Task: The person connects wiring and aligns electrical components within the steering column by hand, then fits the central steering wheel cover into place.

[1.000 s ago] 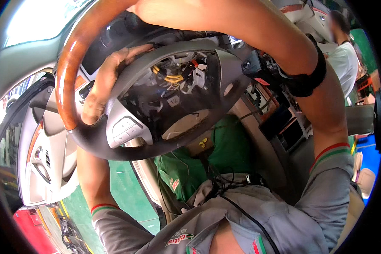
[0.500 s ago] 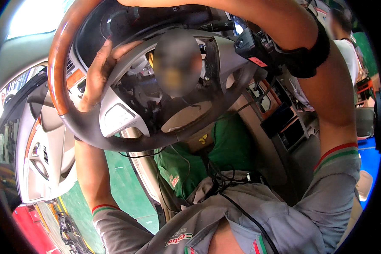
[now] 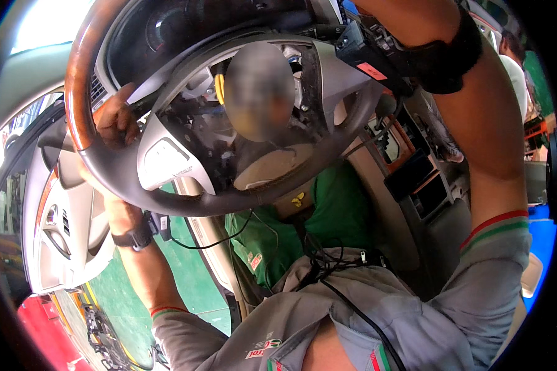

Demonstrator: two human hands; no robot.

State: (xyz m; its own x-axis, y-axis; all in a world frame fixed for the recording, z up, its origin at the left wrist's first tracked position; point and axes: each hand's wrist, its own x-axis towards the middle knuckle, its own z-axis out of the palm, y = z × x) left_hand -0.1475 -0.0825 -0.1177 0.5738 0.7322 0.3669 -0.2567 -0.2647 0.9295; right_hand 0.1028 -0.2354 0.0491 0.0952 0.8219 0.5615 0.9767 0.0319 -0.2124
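A steering wheel (image 3: 167,199) fills the upper middle, with a wood-coloured upper rim (image 3: 74,74) and a grey lower rim. Its hub is uncovered, showing wiring and a yellow connector (image 3: 220,86). My left hand (image 3: 114,120) curls around the left side of the rim from behind. A black band (image 3: 136,237) with a thin cable sits on that wrist. My right forearm (image 3: 483,130) rises along the right side, wearing a black strap (image 3: 442,62) with a small black device (image 3: 365,52). The right hand itself is past the top edge.
The open door's grey panel (image 3: 68,235) is at the left, over a green floor (image 3: 124,297). The centre console (image 3: 414,179) lies right of the wheel. A green cloth (image 3: 328,216) lies below the wheel. Another person (image 3: 517,68) stands outside at the upper right.
My left hand slid from the wheel's spoke out to the left rim and closed round it. The wheel shifted up and left, and my right arm rose further out of the top.
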